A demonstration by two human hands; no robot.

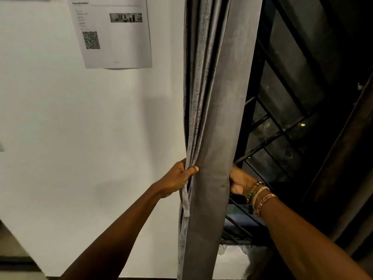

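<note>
where the bunched curtain [212, 118] hangs between wall [80, 128] and window grille [282, 134], the left hand [177, 178] grips its folds and a strap [185, 205] — the right hand [240, 182] lies behind it, fingers hidden, grip unclear.

Wall [60, 118]: white and plain, filling the left half of the view.
Sheet [113, 31]: printed paper stuck flat on the wall, high up and far, with a QR code, a small grey photo and blurred text.
Right edge: the grey curtain [212, 98] hangs against the wall, just right of the sheet.
</note>
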